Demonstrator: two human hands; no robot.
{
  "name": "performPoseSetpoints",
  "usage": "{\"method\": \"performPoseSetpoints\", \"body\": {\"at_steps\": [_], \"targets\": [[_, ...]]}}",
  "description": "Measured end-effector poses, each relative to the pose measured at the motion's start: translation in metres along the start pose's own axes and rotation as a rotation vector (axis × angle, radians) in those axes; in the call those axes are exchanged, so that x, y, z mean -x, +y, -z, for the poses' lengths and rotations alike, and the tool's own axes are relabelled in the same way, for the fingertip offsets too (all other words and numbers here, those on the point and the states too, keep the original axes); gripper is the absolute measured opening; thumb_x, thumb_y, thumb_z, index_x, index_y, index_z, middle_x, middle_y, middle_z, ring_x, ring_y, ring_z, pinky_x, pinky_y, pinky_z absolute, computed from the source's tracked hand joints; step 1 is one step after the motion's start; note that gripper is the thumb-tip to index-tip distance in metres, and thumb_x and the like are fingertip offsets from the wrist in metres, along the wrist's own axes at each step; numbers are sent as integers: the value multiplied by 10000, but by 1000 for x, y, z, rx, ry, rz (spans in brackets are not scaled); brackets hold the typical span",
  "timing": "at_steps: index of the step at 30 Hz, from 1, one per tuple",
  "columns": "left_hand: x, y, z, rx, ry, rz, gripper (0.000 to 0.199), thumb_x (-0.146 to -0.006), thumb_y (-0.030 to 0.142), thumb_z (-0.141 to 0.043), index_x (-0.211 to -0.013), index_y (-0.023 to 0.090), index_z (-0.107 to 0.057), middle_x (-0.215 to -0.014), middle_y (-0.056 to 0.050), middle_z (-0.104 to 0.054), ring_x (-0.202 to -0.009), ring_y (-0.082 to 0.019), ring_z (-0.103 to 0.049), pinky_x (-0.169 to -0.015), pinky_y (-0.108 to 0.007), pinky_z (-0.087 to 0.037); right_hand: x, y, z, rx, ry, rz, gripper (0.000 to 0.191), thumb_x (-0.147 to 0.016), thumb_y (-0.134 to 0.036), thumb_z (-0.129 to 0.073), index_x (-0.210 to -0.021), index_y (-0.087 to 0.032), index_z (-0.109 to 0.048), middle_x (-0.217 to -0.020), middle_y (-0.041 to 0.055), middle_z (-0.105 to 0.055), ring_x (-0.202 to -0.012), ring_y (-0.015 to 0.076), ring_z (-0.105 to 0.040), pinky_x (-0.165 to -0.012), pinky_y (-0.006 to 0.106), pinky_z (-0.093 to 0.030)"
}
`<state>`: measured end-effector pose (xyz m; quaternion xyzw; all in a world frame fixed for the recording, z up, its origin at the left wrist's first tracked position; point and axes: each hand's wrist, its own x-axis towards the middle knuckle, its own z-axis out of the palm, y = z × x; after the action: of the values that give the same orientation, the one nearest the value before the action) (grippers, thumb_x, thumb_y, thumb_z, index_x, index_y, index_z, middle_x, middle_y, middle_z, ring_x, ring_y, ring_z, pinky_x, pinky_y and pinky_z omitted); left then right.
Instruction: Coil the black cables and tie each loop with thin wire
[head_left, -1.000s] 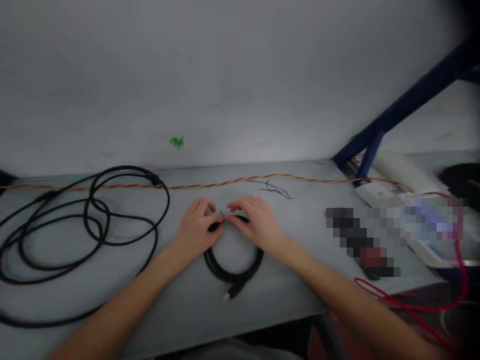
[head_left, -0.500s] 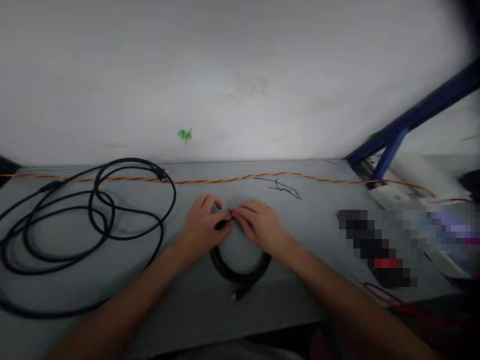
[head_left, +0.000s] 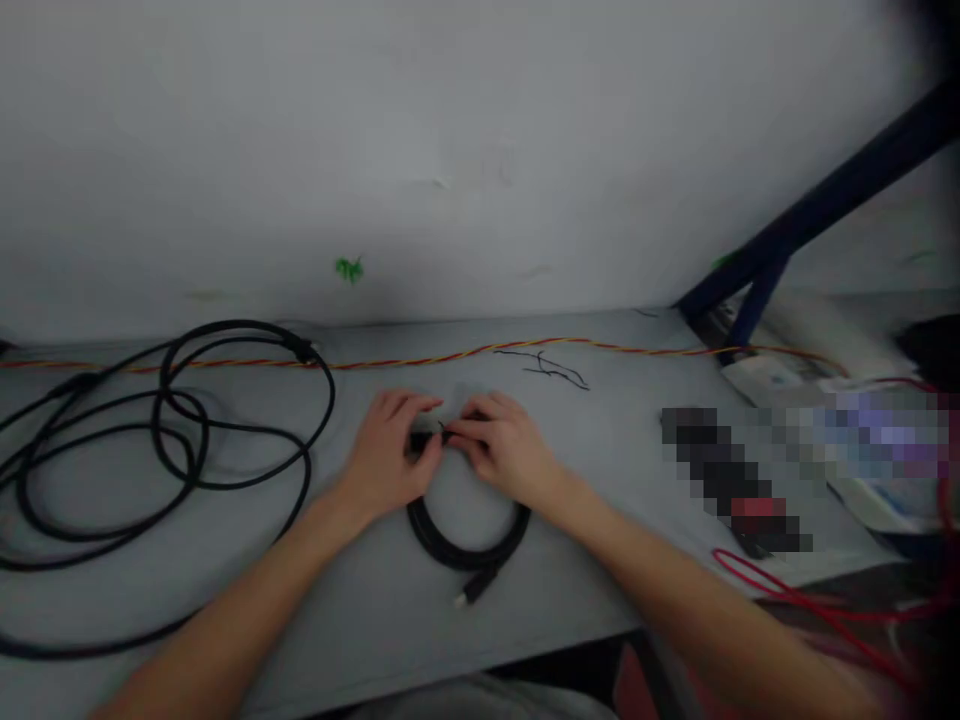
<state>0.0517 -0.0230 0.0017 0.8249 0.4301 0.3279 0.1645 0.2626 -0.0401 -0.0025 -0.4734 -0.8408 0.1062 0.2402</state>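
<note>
1. Near the middle of the pale grey bench top, I see a small coiled black round cable lying flat, with its metal-tipped plug pointing toward me at the near side.
2. My left hand is closed, its curled fingers gripping a short black length at the far side of the coil.
3. My right hand is also closed, its fingertips pinching at the same spot and touching the left hand. A thin dark strand shows there, but it is too small for me to tell what it is.
4. Left of the hands, a larger loose tangle of black cable sprawls across the bench, well apart from the coil.
5. Along the far side, a twisted red-and-yellow wire runs across the bench, with a few thin black wire scraps lying just near it.
6. To the right, a long dark object is pixelated too heavily for me to identify, and a loose red wire hangs past the bench edge.
7. Beyond them, a dark blue metal brace slants up against the white wall.
</note>
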Motion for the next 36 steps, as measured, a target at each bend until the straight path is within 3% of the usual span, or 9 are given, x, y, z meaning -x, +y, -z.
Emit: {"method": "performPoseSetpoints", "body": {"at_steps": [3,7,13,18,22,25,31,33,36], "targets": [[-6,-1,-1,-57,59,85,169,-941,245,-634,-1064,214,-746,-1108,-97,-687,-1109,-289,-617,-1016,-506,-524,-1,0,-1,18,9,-7,126,-974,-214,-697,-1033,-235,-807,-981,67,-671,-943,239,-571,-876,394,-483],[-15,-5,-5,-196,0,123,81,-865,263,-722,-856,221,-791,-1131,-119,-702,-1098,-336,-629,-1002,-570,-525,-1,-2,-1,40,2,-20,159,-973,-207,-699,-1089,-236,-805,-1011,71,-683,-958,236,-575,-876,390,-483],[-38,-13,-5,-331,-152,-34,95,-775,180,-708,-706,219,-760,-903,-104,-713,-933,-293,-650,-868,-460,-568,-2,-3,0,53,-1,-22,161,-978,-223,-701,-1106,-224,-799,-1019,67,-689,-974,234,-577,-884,379,-473],[-56,-12,-6,-354,-285,-50,191,-720,118,-680,-556,217,-668,-730,-95,-674,-861,-305,-650,-837,-474,-545,-4,-2,-1,53,1,-32,118,-970,-238,-718,-1053,-212,-798,-1000,59,-687,-966,238,-582,-878,379,-469],[-57,-14,-4,-265,-323,-34,181,-805,168,-647,-645,219,-712,-779,-77,-707,-856,-279,-655,-871,-468,-530,-6,1,-4,15,20,-68,119,-986,-244,-699,-1034,-194,-796,-981,61,-671,-956,219,-594,-882,358,-478],[-49,-12,-5,-249,-280,-9,155,-849,203,-641,-716,205,-720,-851,-87,-711,-887,-275,-640,-878,-465,-522,-7,3,-5,-29,30,-80,141,-994,-203,-669,-1041,-187,-801,-957,58,-661,-953,210,-598,-886,345,-483],[-39,22,-5,-225,-152,-16,142,-909,209,-605,-813,191,-708,-1001,-116,-676,-1028,-306,-578,-946,-512,-507,-9,5,-4,-42,15,-88,177,-942,-100,-649,-1002,-160,-805,-951,59,-662,-915,200,-590,-883,328,-475],[-44,29,1,-201,-107,-11,145,-927,244,-606,-864,198,-728,-1049,-108,-671,-1072,-307,-579,-993,-524,-494,-10,6,-3,-36,12,-86,175,-936,-119,-668,-1023,-179,-808,-959,50,-667,-913,201,-588,-885,324,-468],[-54,23,14,-179,-92,37,189,-936,338,-620,-894,214,-756,-1050,-86,-679,-1079,-295,-619,-1039,-521,-484,-10,7,-1,-46,11,-86,151,-972,-226,-691,-1050,-220,-820,-984,47,-678,-924,204,-591,-890,327,-462]]}}
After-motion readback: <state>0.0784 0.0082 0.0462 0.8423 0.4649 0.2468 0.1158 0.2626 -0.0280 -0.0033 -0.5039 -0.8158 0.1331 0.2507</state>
